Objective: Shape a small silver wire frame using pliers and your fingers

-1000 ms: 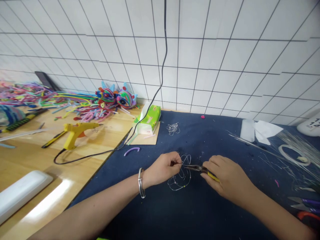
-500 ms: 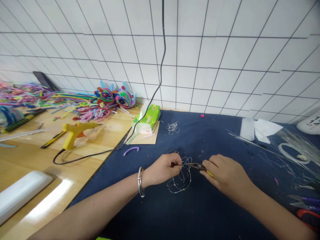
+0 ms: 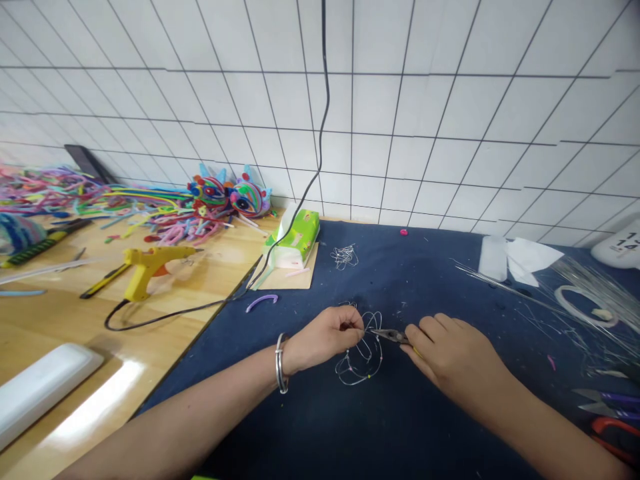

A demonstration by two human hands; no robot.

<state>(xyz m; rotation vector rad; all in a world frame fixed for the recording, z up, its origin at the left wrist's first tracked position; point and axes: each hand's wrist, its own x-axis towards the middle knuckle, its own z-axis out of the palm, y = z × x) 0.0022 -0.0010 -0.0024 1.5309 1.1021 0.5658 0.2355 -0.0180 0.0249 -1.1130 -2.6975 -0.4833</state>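
Note:
My left hand (image 3: 333, 337), a silver bangle (image 3: 281, 363) at its wrist, is closed in a pinch on thin silvery wire. The wire shape (image 3: 350, 381), bent into loops with a few tiny coloured beads, hangs or lies below the fingertips; which of the two I cannot tell. My right hand (image 3: 445, 347) is wrapped round the yellow handles of needle-nose pliers (image 3: 393, 335). The pliers' tips point left and meet the wire just beside my left fingertips. Whether the jaws are tight on it is too small to tell.
Behind the hands lies a small tangle of wire (image 3: 345, 256), beside a green tissue pack (image 3: 300, 237). To the left are a yellow glue gun (image 3: 143, 267) with its black cord and colourful pipe cleaners (image 3: 170, 220). Loose straight wires (image 3: 600, 293) and scissors (image 3: 607, 403) lie at right.
My right hand has turned slightly, so the yellow handles show less. The beaded wire loops have shifted a little. My left hand keeps its pinch in nearly the same place.

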